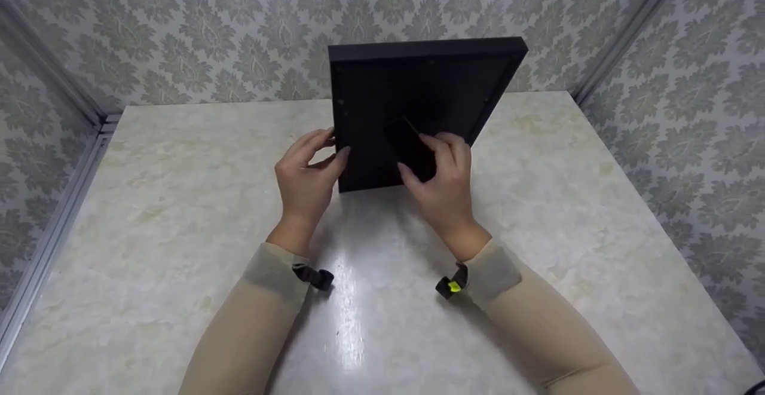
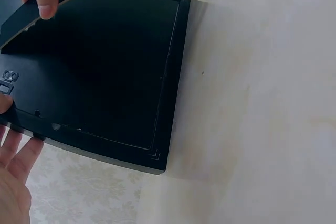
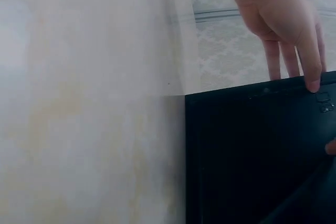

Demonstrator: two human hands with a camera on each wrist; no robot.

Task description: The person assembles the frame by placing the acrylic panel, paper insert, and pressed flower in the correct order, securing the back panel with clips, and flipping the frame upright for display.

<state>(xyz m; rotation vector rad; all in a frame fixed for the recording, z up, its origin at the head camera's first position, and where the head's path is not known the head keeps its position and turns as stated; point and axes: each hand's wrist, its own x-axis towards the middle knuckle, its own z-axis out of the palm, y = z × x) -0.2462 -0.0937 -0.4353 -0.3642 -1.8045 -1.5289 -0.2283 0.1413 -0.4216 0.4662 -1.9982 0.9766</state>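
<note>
A black picture frame (image 1: 370, 96) stands upright on the table with its back facing me, and a black easel leg (image 1: 411, 144) juts out from that back. My left hand (image 1: 308, 174) grips the frame's left edge, the thumb on the back and the fingers round the outer side, as the left wrist view of the left hand (image 2: 16, 184) also shows. With thumb and fingers on either side, my right hand (image 1: 445, 189) pinches the easel leg. Small metal hardware (image 2: 10, 75) sits on the backing near the left thumb. The frame's front is hidden.
The frame stands on a pale marbled table (image 1: 179, 216). Patterned wall panels (image 1: 239, 36) close in the back and both sides, with metal rails (image 1: 627, 30) at the corners. Each wrist wears a black strap (image 1: 314, 276). A dark cable (image 1: 756, 388) shows at the lower right corner.
</note>
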